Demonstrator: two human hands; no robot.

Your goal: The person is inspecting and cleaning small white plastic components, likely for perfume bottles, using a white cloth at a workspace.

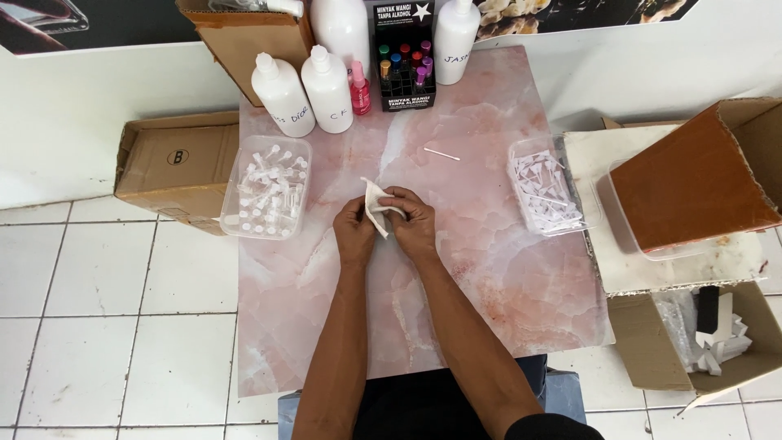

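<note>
The left hand (355, 231) and the right hand (413, 222) both pinch a small white folded paper piece (376, 207) between them, above the middle of the pink marble bench (489, 269). A clear tub of small vials (266, 187) stands left, a tub of white folded pieces (544, 189) right, and white bottles (303, 91) at the back.

Pink marbled tabletop (489, 269): smooth, polished stone look, faint sheen. Small white folded paper piece (376, 205): matt, creased. Clear plastic tub of small vials (266, 186): glossy, transparent. Clear plastic tub of white paper slips (544, 186): same finish. White plastic squeeze bottles (327, 90): smooth, semi-matt. Brown corrugated cardboard box (175, 163): matt, rough edges. White floor tiles (106, 277): glazed ceramic.
</note>
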